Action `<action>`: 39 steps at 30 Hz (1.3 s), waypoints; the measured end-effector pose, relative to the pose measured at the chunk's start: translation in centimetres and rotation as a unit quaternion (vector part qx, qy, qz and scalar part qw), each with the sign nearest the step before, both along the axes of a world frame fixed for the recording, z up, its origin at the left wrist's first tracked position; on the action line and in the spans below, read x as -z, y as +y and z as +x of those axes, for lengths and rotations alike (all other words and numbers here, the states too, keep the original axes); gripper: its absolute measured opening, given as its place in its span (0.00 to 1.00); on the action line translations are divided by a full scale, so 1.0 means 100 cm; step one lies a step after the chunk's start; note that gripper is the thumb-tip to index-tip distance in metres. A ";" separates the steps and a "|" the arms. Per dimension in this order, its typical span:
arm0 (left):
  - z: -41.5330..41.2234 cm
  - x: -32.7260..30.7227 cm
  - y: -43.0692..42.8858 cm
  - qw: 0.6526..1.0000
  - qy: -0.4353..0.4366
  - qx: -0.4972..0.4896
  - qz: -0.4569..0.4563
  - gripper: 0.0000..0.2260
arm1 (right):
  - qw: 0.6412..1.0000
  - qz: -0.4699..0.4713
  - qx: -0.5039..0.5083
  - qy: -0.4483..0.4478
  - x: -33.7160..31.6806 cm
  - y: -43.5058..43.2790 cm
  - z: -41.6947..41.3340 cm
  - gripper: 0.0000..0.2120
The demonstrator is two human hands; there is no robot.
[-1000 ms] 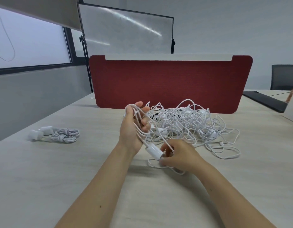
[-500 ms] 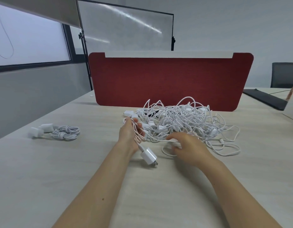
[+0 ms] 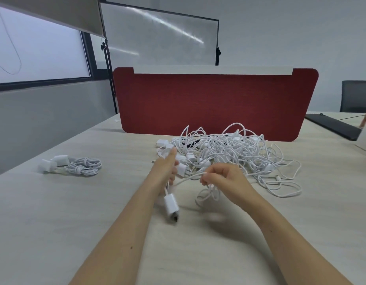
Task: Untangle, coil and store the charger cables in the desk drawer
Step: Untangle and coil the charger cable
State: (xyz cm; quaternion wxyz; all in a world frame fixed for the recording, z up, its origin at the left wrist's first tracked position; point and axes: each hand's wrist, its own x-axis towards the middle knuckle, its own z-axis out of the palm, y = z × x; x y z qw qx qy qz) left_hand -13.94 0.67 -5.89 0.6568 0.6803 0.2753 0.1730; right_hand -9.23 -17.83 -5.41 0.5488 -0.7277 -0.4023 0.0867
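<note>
Your left hand [image 3: 165, 168] grips the cable [image 3: 188, 177], its adapter [image 3: 171, 205] hanging below; your right hand [image 3: 225, 179] pinches the same strand, stretched sideways between them. The tangle [image 3: 229, 153] lies just beyond, toward the far edge of the counter [image 3: 54, 223].

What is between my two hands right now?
In the head view, a stretch of white cable runs from the left hand to the right hand, which pinches it.
</note>
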 end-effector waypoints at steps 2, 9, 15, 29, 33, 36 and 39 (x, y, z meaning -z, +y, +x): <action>-0.003 -0.002 -0.008 0.990 0.081 0.098 0.066 0.26 | 0.999 0.051 -0.010 0.016 0.002 0.000 0.004 0.09; -0.015 -0.011 -0.032 0.932 0.120 0.343 0.004 0.30 | 0.994 0.107 0.015 0.035 0.011 0.003 0.014 0.04; -0.017 -0.012 -0.031 0.913 0.091 0.395 0.036 0.22 | 0.994 0.101 -0.016 0.037 0.015 0.005 0.015 0.04; -0.002 -0.013 -0.006 0.986 -0.163 0.027 0.011 0.20 | 0.912 -0.245 0.262 -0.198 0.024 -0.021 0.040 0.10; 0.000 -0.006 -0.016 0.990 -0.120 0.058 0.039 0.19 | 0.922 -0.170 0.295 -0.183 0.024 -0.019 0.040 0.12; 0.001 -0.004 -0.018 0.993 -0.101 0.056 0.032 0.20 | 0.934 -0.072 0.306 -0.169 0.015 -0.014 0.029 0.15; 0.001 -0.003 -0.017 0.996 -0.081 0.038 0.018 0.21 | 0.949 -0.012 0.279 -0.148 0.013 -0.009 0.022 0.21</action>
